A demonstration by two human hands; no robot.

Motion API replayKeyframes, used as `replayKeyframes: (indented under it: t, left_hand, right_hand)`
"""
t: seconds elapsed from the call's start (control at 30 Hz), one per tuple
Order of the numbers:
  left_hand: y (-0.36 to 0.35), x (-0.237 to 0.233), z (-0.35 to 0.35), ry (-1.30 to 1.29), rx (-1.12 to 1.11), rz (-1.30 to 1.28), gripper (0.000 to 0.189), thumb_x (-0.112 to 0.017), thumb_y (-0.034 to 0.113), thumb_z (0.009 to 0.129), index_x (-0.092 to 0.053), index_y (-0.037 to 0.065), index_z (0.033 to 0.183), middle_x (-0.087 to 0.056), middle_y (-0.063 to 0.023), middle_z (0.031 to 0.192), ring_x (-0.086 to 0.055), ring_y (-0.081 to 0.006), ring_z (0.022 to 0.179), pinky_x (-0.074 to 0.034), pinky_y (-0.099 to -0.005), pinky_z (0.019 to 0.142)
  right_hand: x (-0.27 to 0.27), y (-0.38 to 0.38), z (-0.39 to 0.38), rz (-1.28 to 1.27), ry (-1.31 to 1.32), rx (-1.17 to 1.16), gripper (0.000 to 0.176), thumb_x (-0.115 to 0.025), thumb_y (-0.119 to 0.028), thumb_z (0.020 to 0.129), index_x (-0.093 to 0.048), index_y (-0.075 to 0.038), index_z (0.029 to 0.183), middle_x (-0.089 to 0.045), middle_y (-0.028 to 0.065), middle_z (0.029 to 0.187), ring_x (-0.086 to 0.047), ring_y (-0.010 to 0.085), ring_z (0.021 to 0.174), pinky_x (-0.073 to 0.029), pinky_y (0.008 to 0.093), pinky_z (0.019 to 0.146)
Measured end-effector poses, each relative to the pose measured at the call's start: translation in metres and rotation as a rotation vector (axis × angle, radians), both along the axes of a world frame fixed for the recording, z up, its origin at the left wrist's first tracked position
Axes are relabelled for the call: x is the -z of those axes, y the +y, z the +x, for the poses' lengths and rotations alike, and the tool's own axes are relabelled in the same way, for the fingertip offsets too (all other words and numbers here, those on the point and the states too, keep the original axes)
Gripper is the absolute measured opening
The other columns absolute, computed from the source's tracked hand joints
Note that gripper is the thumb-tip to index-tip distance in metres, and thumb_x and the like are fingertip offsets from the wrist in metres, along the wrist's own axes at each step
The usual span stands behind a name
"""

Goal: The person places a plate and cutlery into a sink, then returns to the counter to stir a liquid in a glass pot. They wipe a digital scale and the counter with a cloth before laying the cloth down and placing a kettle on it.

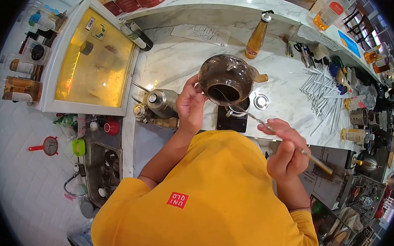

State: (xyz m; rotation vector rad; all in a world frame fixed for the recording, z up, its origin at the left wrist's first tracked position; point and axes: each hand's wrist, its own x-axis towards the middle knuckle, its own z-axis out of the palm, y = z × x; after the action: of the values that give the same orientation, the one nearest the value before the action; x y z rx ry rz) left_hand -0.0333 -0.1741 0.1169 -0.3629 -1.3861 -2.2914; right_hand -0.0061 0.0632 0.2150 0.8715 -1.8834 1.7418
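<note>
My left hand (pixel 190 108) is closed on the left side of a round glass teapot (pixel 226 70), dark brown inside, tilted with its mouth facing me and its spout to the right. A long, thin twisted-handle bar spoon (pixel 261 122) is pinched in the fingers of my right hand (pixel 291 152). The spoon's far end reaches into the teapot's mouth, and its head is hidden inside. Below the teapot, partly covered by it, a small vessel stands on a black scale (pixel 231 123). A round silvery lid-like piece (pixel 261 101) lies on the counter beside it.
A syrup bottle with a pump (pixel 256 38) stands behind the teapot. Many white straws (pixel 323 92) lie spread at the right. Metal canisters (pixel 161 101) and a yellow-lit cabinet (pixel 95 60) are at the left, above a sink (pixel 96 162). A handwritten paper sign (pixel 201 34) lies at the back.
</note>
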Motion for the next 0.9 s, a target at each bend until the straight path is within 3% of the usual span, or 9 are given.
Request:
replayKeyframes:
  t: [0.17, 0.57, 0.9]
  left_hand:
    - [-0.008, 0.010, 0.003, -0.055, -0.021, -0.065, 0.021, -0.055, 0.019, 0.105, -0.053, 0.003, 0.092, -0.046, -0.0185, 0.146, -0.056, -0.0254, 0.128, -0.055, -0.0406, 0.099]
    - [-0.014, 0.011, 0.008, -0.233, -0.062, -0.080, 0.022, -0.055, 0.019, 0.106, -0.051, 0.004, 0.089, -0.048, -0.0170, 0.143, -0.061, -0.0257, 0.123, -0.057, -0.0442, 0.099]
    - [-0.015, 0.013, 0.010, -0.285, -0.120, -0.113, 0.024, -0.056, 0.021, 0.105, -0.054, 0.003, 0.089, -0.049, -0.0178, 0.142, -0.063, -0.0238, 0.119, -0.059, -0.0435, 0.096]
  right_hand:
    - [0.018, -0.008, 0.001, -0.202, -0.316, 0.118, 0.038, -0.036, -0.017, 0.111, -0.060, 0.012, 0.109, -0.071, 0.0214, 0.103, -0.075, 0.0336, 0.086, -0.056, 0.0371, 0.085]
    - [0.034, -0.013, -0.007, -0.144, -0.241, 0.073, 0.033, -0.034, -0.011, 0.110, -0.058, 0.011, 0.113, -0.071, 0.0219, 0.104, -0.074, 0.0324, 0.089, -0.056, 0.0392, 0.087]
    - [0.037, -0.010, -0.012, -0.295, -0.460, 0.050, 0.032, -0.035, -0.019, 0.112, -0.054, 0.007, 0.116, -0.071, 0.0225, 0.102, -0.073, 0.0331, 0.092, -0.055, 0.0412, 0.090]
